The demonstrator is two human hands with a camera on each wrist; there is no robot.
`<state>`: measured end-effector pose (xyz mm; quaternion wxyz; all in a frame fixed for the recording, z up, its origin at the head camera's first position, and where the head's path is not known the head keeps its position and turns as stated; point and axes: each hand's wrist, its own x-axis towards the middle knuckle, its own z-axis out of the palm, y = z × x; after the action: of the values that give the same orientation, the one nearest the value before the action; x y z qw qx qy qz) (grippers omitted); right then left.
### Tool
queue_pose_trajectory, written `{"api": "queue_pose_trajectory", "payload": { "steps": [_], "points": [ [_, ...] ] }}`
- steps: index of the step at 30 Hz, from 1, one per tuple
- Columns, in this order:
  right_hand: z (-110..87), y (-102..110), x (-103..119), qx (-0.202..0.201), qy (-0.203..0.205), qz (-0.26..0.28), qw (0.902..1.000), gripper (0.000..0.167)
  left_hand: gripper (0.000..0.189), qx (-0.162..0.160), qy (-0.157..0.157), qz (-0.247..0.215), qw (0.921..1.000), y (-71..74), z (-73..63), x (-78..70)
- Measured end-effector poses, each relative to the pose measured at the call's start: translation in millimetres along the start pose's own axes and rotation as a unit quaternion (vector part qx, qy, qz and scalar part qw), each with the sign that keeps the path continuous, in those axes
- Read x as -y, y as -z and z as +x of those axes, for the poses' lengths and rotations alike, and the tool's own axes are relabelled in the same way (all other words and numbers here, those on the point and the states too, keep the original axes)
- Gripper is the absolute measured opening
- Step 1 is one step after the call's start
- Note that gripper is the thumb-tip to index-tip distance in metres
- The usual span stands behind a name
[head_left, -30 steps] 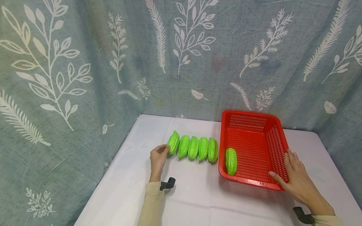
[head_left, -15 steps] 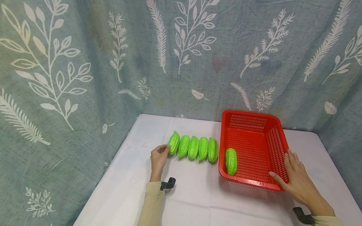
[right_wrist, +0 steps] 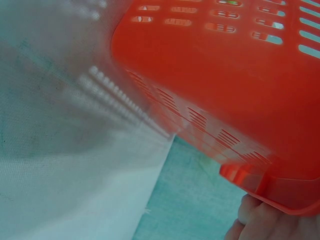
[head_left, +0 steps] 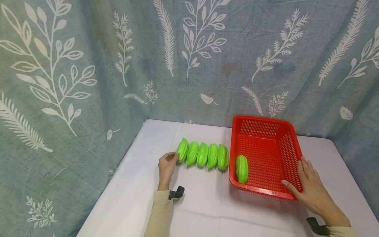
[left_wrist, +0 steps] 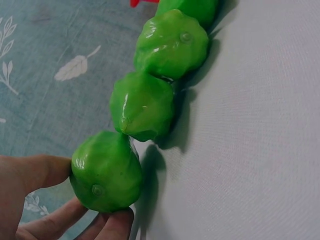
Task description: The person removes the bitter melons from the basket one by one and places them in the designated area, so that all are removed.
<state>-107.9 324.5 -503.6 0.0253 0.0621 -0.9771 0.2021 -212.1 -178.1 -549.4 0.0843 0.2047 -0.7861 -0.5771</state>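
Observation:
My left hand (head_left: pixel 167 167) pinches the near end of the leftmost bright green bitter melon (head_left: pixel 182 150), which looks glossy like a plastic model. In the left wrist view the thumb is on one side of this bitter melon (left_wrist: pixel 106 172) and the fingers curl under the other. Beside it several more bitter melons (head_left: pixel 202 154) stand side by side in a row on the white table. On the right, my right hand (head_left: pixel 312 187) rests on the near right corner of a red plastic basket (head_left: pixel 251 188), fingers straight along the rim. One bitter melon (head_left: pixel 242 169) lies inside the basket at the left wall.
A white cloth covers the table (head_left: pixel 201 210). Blue-green curtains (head_left: pixel 177 98) with leaf prints hang behind and at both sides. The basket's left wall stands close to the right end of the row.
My left hand and the leftmost bitter melon have shifted very slightly to the right, toward the row. The right hand and the basket stay where they were.

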Motion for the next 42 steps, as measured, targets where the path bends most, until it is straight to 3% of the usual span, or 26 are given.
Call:
{"api": "queue_pose_trajectory", "payload": {
  "steps": [26, 42],
  "points": [
    [-0.7, -1.1, -0.3, -0.002, 0.0, 0.0, 1.0, 0.107, 0.039, 0.017, 0.004, 0.012, 0.9998, 0.6, -0.4, 2.5],
    [-0.9, -0.3, 0.2, -0.001, 0.002, -0.004, 1.0, 0.106, 0.038, 0.017, -0.01, 0.03, 0.9993, -0.1, 0.5, 3.1]
  ]
}}
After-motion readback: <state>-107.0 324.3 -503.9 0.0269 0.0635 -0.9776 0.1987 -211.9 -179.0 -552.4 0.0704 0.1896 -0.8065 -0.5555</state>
